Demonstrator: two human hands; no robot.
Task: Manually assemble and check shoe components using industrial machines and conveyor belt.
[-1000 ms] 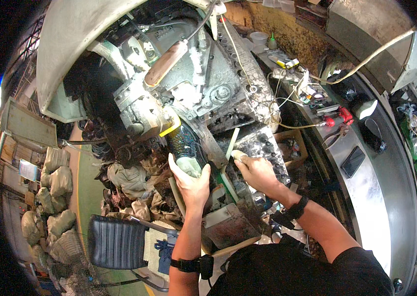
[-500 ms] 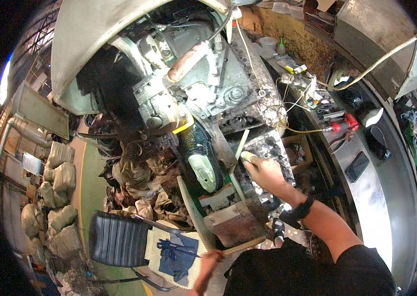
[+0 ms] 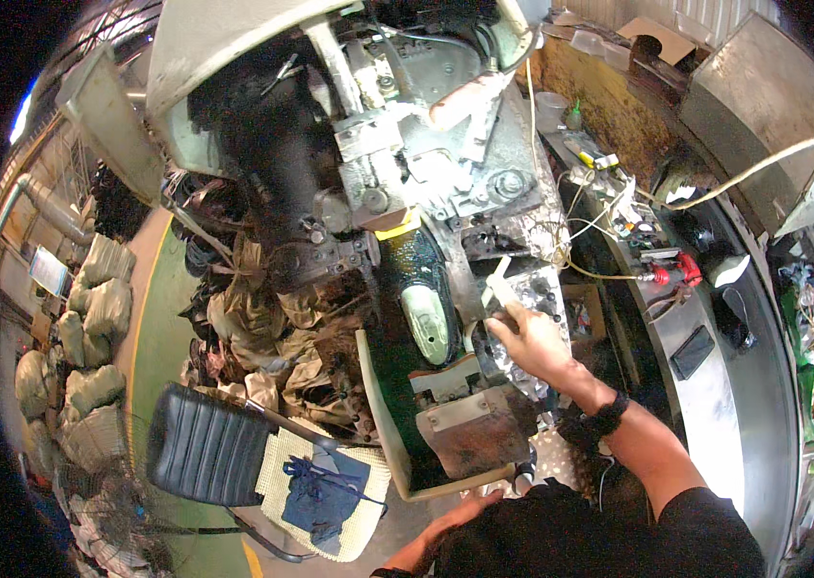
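My right hand [image 3: 536, 345] reaches over the machine's right side. Its thumb stands apart from the fingers, and the fingertips are at the lower end of a pale lever [image 3: 497, 281]; whether they touch it is unclear. Low in the view, my left hand [image 3: 472, 507] is at the machine's front rim, its fingers partly hidden. Left of the lever, a dark, shiny shoe-shaped piece [image 3: 405, 258] with a pale, holed end [image 3: 429, 322] sits in the machine, below a yellow strip [image 3: 397, 225]. A rusty-faced metal block [image 3: 469, 438] is in front of it.
At left stands a black chair [image 3: 203, 445] with blue cloth on its woven seat. Wrapped bundles [image 3: 282, 328] lie beside the machine. A metal counter [image 3: 715, 405] at right carries a phone [image 3: 693, 352], a red tool [image 3: 681, 269] and cables.
The view has shifted, moving the machine right in the picture. My right fingers have drawn back slightly from the pale lever, the thumb now apart. My left hand is now closer to the machine's front rim.
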